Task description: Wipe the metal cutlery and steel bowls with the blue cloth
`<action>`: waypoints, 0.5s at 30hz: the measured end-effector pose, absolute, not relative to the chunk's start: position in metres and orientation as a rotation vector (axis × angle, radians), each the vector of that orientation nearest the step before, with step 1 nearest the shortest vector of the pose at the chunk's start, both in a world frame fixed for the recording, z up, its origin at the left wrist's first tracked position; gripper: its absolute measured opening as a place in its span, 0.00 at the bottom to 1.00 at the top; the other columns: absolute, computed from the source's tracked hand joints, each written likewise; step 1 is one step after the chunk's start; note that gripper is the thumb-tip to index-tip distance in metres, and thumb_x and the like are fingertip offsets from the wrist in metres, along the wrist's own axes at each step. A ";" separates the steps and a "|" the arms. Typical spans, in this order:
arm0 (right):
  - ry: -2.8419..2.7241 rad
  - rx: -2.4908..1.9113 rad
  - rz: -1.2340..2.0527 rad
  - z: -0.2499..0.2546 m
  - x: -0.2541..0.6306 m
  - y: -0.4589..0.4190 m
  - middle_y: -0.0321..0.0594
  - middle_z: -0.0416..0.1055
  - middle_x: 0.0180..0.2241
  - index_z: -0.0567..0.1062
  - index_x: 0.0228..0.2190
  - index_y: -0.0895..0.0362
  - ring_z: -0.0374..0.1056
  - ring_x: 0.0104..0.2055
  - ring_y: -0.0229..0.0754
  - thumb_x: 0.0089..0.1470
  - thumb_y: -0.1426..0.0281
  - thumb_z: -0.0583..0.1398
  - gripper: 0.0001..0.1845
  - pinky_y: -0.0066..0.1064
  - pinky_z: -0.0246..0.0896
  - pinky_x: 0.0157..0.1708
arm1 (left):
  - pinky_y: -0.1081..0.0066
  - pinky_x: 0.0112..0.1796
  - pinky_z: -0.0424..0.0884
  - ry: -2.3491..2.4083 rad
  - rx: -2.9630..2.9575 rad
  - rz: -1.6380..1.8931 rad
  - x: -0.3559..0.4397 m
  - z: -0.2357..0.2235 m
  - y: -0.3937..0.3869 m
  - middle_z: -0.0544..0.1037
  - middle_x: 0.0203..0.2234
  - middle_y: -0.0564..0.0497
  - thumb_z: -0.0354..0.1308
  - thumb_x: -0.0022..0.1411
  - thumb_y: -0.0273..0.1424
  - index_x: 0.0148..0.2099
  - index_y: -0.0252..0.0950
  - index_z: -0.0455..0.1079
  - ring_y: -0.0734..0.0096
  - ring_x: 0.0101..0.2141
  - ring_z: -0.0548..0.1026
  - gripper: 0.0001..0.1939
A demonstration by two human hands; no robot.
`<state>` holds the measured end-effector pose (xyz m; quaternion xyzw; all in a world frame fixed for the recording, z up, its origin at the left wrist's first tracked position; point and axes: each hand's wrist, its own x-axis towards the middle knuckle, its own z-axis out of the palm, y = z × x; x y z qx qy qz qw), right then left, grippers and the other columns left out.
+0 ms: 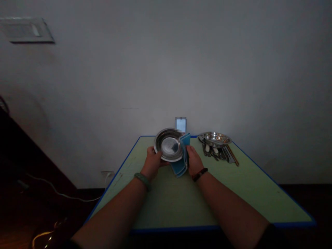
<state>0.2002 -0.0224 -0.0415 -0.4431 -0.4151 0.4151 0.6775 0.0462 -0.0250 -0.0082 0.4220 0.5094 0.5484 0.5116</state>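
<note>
A round stainless steel bowl point(169, 146) is held up above the table, tilted so its inside faces me. My left hand point(153, 159) grips its left rim, thumb on the inner side and fingers underneath. My right hand point(193, 159) is closed on a blue cloth point(178, 168), pressing it around the bowl's right rim. Part of the cloth hangs below the bowl. The fingertips of my right hand are hidden behind the cloth.
The green table point(171, 207) has a blue edge and stands against a wall. At its back right, another steel bowl point(216, 139) rests on several pieces of cutlery point(220, 154). A phone-like screen point(181, 125) stands at the back. A white cable point(64, 196) runs at the left.
</note>
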 end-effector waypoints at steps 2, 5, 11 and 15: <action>-0.902 -1.080 0.905 -0.041 0.199 -0.024 0.35 0.71 0.29 0.71 0.28 0.55 0.65 0.34 0.40 0.48 0.51 0.53 0.20 0.30 0.59 0.35 | 0.68 0.21 0.75 1.188 0.987 1.317 0.048 -0.007 -0.027 0.70 0.33 0.51 0.55 0.57 0.26 0.43 0.40 0.51 0.75 0.21 0.74 0.15; -0.812 -1.179 0.859 -0.041 0.201 -0.022 0.35 0.71 0.29 0.69 0.33 0.54 0.66 0.33 0.40 0.46 0.54 0.57 0.17 0.31 0.61 0.34 | 0.68 0.22 0.75 1.136 0.956 1.310 0.049 -0.006 -0.029 0.71 0.34 0.50 0.56 0.56 0.27 0.42 0.40 0.52 0.73 0.22 0.75 0.16; -0.757 -1.068 1.042 -0.048 0.202 -0.015 0.39 0.75 0.35 0.69 0.41 0.55 0.70 0.35 0.43 0.42 0.61 0.61 0.21 0.35 0.65 0.37 | 0.66 0.24 0.76 1.027 1.029 1.272 0.052 -0.011 -0.032 0.71 0.36 0.52 0.58 0.54 0.27 0.41 0.40 0.52 0.73 0.24 0.76 0.17; -0.831 -1.071 1.190 -0.054 0.200 -0.015 0.39 0.76 0.29 0.73 0.32 0.56 0.70 0.32 0.44 0.41 0.58 0.59 0.17 0.36 0.64 0.34 | 0.66 0.27 0.77 0.984 1.069 1.283 0.054 -0.014 -0.034 0.70 0.40 0.51 0.61 0.52 0.28 0.41 0.40 0.53 0.73 0.27 0.77 0.19</action>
